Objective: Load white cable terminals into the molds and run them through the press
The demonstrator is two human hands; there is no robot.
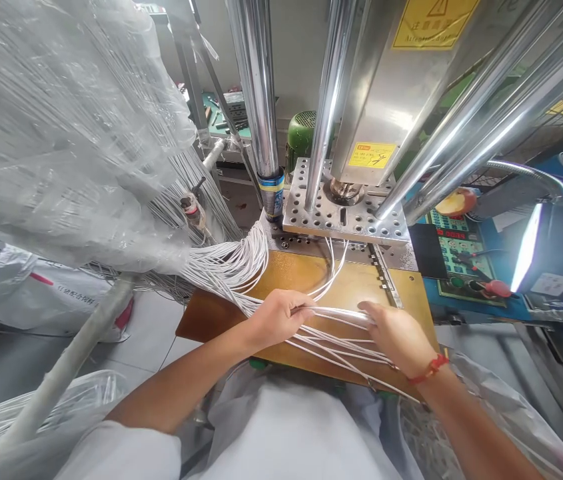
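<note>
- Closest to me: some loose thin white cables (328, 350) on the shiny brown flat board (294, 270), slanting down to the right, tips near its front right edge.
- Just past those, one bundle of thin white cables (338, 313) stretched between both hands, long axis pretty much left-right. Strands overlap too much for a fair count, sorry.
- Left hand (281, 316): thumb and fingers pinched round the bundle.
- Right hand (401, 339): fingers curled round its right end; one red cord bracelet (438, 363) on that wrist.
- Left of the board, one thick fan of white cables (234, 267) feeding in.
- At least two strands run back under one perforated steel plate (301, 200).
- One bitten apple (456, 201) off right.
- Up top, two yellow labels (372, 155) on one boxy silver metal housing (386, 100).
</note>
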